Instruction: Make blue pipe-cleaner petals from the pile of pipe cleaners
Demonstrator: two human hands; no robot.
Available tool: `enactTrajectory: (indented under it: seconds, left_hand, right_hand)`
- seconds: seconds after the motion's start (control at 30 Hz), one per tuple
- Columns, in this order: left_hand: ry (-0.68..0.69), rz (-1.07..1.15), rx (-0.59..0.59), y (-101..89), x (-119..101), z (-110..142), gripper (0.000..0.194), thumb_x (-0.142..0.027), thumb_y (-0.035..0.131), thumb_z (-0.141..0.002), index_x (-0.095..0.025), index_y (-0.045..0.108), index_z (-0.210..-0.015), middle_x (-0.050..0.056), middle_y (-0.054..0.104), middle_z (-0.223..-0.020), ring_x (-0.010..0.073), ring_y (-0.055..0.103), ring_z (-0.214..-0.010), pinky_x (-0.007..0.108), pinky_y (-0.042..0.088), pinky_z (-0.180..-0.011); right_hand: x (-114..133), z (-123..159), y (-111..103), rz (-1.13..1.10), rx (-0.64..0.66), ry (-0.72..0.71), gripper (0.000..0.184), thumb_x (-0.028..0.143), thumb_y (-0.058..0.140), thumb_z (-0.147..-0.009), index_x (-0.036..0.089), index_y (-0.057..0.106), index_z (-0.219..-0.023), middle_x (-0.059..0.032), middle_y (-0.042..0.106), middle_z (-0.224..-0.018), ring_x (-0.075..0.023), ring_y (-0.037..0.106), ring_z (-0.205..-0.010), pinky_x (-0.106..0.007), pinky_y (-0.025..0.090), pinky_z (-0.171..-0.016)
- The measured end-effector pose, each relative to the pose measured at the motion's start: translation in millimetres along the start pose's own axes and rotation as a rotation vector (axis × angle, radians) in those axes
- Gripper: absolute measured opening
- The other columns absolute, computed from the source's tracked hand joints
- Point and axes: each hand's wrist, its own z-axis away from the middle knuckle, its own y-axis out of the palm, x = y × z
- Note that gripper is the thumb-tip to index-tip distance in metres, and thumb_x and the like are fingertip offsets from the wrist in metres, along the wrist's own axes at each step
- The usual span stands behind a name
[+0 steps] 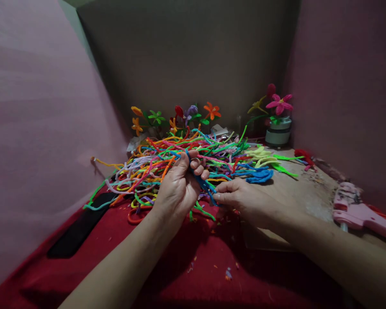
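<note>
Several blue pipe cleaners (202, 182) lie in a bunch across my left hand (182, 180), whose fingers are curled round them. Their upper ends poke out near the thumb. At the lower right end of the bunch, my right hand (241, 197) pinches the tips between thumb and fingers. Behind both hands spreads a big tangled heap of pipe cleaners (148, 165) in many colours. A folded blue petal-like piece (260, 176) rests at the heap's right side, with pale yellow looped pieces (260, 155) just beyond it.
Fuzzy flowers, one of them orange (212, 110), stand behind the heap. A pink flower (279, 104) rises from a pale pot (278, 132) at back right. On the right lies a pink glue gun (357, 212). A black flat strip (80, 227) lies on the red cloth (116, 274).
</note>
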Motion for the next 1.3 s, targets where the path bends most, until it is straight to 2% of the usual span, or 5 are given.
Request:
enactTrajectory:
  seconds: [0.17,0.57,0.73,0.9,1.3]
  left_hand:
    - [0.012,-0.006,-0.027,-0.4,-3,-1,0.017,-0.026,0.050,-0.085,-0.013,0.060,-0.079,-0.002,0.042,-0.060,0.0054,0.043,-0.051,0.018,0.038,-0.048]
    - [0.021,0.043,-0.015,1.6,-9,-1,0.016,-0.028,0.050,-0.086,-0.016,0.060,-0.085,-0.003,0.044,-0.060,0.0049,0.045,-0.051,0.017,0.040,-0.049]
    - [0.065,-0.187,0.067,0.9,-1,7,0.024,-0.035,0.052,-0.084,-0.018,0.064,-0.096,0.003,0.062,-0.080,0.0113,0.059,-0.075,0.023,0.048,-0.071]
    - [0.022,-0.663,0.127,-2.5,8,14,0.026,-0.025,0.069,-0.069,-0.016,0.068,-0.094,0.005,0.067,-0.090,0.0174,0.060,-0.089,0.024,0.046,-0.078]
    - [0.011,-0.845,0.032,-9.2,4,8,0.018,-0.031,0.066,-0.071,-0.014,0.069,-0.071,0.001,0.064,-0.062,0.0099,0.056,-0.057,0.021,0.043,-0.057]
  right_hand:
    - [-7,0,1,-0.348,0.198,0.117,0.017,0.028,0.055,-0.077,0.014,0.057,-0.068,-0.0040,0.062,-0.053,-0.0134,0.059,-0.049,-0.025,0.044,-0.051]
    - [-8,0,-2,-0.690,0.238,0.059,0.013,0.024,0.058,-0.077,0.013,0.058,-0.071,0.0006,0.051,-0.060,-0.0065,0.040,-0.044,-0.024,0.042,-0.045]
    - [-6,-3,-5,-0.682,0.159,0.006,0.015,0.022,0.058,-0.077,0.014,0.053,-0.066,0.0039,0.041,-0.054,-0.0058,0.036,-0.042,-0.021,0.039,-0.041]
    - [-7,-8,-12,-0.639,0.091,-0.065,0.015,0.021,0.060,-0.075,0.014,0.053,-0.064,0.0058,0.038,-0.050,-0.0045,0.033,-0.040,-0.019,0.038,-0.038]
    - [-7,-8,-14,-0.691,0.143,0.056,0.013,0.011,0.053,-0.077,0.008,0.059,-0.066,-0.0029,0.057,-0.058,-0.0107,0.055,-0.048,-0.028,0.051,-0.052]
